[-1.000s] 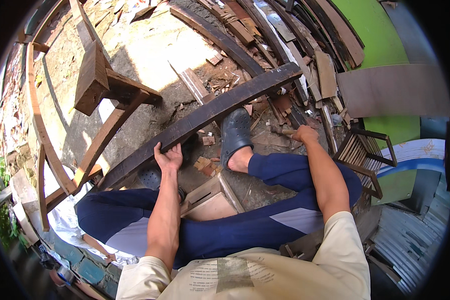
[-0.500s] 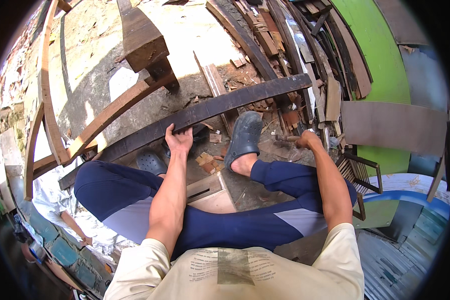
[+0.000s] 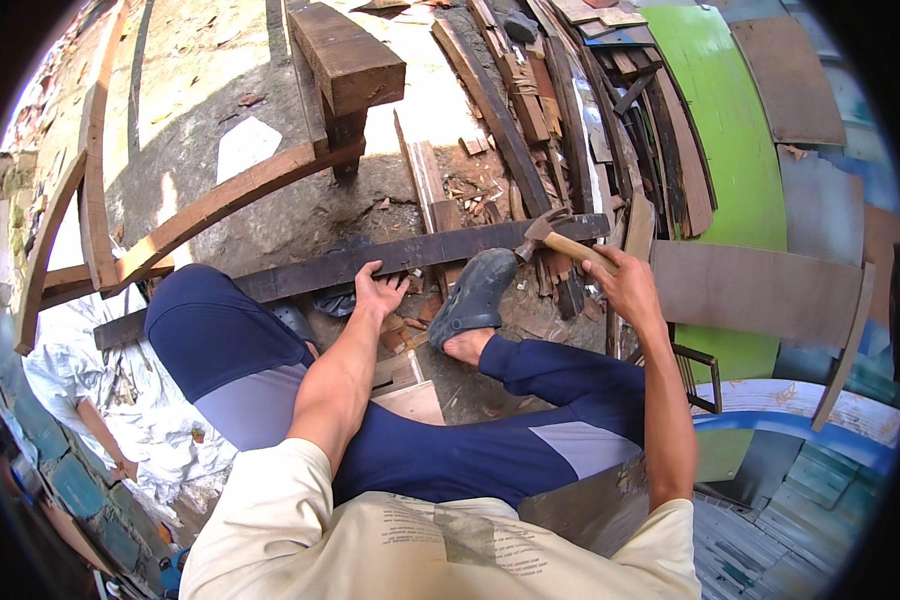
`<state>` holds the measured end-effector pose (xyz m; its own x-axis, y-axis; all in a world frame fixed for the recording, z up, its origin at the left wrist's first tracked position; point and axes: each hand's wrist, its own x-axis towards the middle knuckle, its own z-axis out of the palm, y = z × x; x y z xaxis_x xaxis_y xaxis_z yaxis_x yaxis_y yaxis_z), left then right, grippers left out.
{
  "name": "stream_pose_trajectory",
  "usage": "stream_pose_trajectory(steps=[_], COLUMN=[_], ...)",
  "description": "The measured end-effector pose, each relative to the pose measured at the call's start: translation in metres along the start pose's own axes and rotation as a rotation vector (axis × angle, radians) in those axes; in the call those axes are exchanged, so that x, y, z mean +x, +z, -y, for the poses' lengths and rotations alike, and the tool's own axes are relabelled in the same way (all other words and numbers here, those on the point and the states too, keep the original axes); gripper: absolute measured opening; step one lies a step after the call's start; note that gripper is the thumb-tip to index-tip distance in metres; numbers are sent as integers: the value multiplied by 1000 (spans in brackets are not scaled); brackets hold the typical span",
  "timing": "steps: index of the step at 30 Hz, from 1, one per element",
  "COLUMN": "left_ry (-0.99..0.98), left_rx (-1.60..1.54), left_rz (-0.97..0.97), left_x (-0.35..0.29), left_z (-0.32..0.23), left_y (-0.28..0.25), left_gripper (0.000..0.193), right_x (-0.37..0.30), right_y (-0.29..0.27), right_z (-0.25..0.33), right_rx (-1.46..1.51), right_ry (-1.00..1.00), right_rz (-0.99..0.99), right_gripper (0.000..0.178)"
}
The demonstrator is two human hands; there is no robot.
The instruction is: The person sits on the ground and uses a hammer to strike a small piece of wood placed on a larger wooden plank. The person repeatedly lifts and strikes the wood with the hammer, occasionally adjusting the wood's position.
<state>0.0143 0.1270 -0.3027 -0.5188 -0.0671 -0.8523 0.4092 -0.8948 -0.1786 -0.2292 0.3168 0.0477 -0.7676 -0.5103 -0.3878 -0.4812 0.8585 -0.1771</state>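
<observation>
A long dark wooden beam (image 3: 310,272) lies slantwise in front of me, crossing beyond my raised clog (image 3: 478,290). My left hand (image 3: 378,296) is at the beam's near edge, palm up and fingers apart, its thumb tip touching the wood; it is not wrapped round the beam. In my right hand (image 3: 630,290) is a claw hammer (image 3: 574,248), gripped by its wooden handle. The hammer's metal head is over the beam's right part, next to the clog's toe; whether it touches the wood I cannot tell.
A curved wooden frame (image 3: 210,212) and a thick timber block (image 3: 355,70) stand at the far left. Scrap planks (image 3: 505,110) pile up at the far right, beside a green panel (image 3: 710,120). White cloth (image 3: 150,420) lies at the left, near another person's arm (image 3: 105,437).
My right hand has brought the hammer up and leftward, over the beam's right part. The beam's right end appears lower in view. My left hand has stayed by its near edge; the view has shifted.
</observation>
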Motion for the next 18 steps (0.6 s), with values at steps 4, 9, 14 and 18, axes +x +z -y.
stream_pose_trajectory(steps=[4,9,14,18], left_ry=[-51,-149,269,788], left_rx=[84,493,1319,1745], left_rz=[-148,-299,-529,-855], left_x=[0,-13,-57,-70], left_z=[-6,-9,-23,-28], left_y=[12,19,27,35], left_gripper=[48,56,59,80], right_x=[7,23,33,49], right_y=[20,45,73,100], right_z=[43,87,113,128], right_rx=[23,0,-106,-173], right_ry=[-174,-300,-444,-438], right_rz=[-57,1,96,156], right_gripper=[36,34,32,33])
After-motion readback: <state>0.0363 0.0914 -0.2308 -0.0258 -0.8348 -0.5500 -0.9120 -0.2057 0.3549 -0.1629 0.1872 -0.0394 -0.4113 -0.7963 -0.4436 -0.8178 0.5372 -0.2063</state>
